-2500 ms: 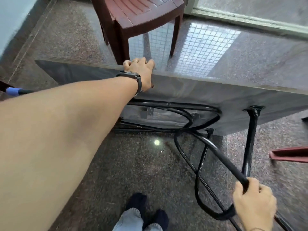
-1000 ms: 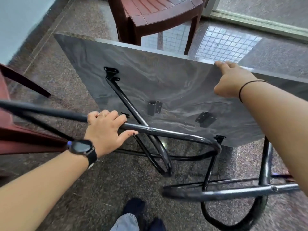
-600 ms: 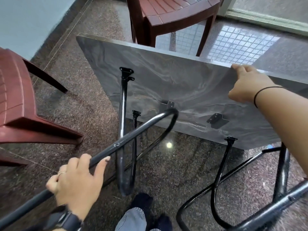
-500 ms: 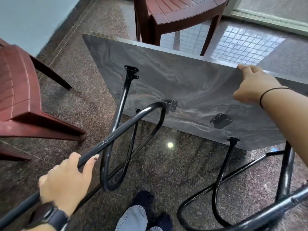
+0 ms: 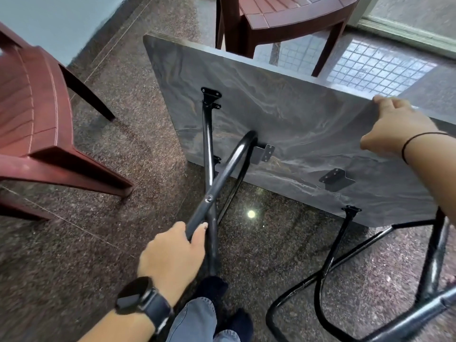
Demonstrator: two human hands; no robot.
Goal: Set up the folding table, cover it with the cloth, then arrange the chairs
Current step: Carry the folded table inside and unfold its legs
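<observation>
To lock the legs well, the left hand [image 5: 172, 253], clenched round the black tubular leg frame [image 5: 223, 174], should swing it steadily toward the metal bracket [image 5: 265, 153] while the right hand [image 5: 394, 129], gripping the upper edge, keeps the board from tipping. The folding table [image 5: 283, 112] stands on edge on the speckled floor [image 5: 103, 243], tilted, between two maroon plastic chairs; its grey marbled underside faces the person; no cloth is in sight.

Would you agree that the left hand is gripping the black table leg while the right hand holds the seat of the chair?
Not quite: in the head view the left hand does grip the black table leg, but the right hand holds the edge of the tabletop, not a chair.
</observation>
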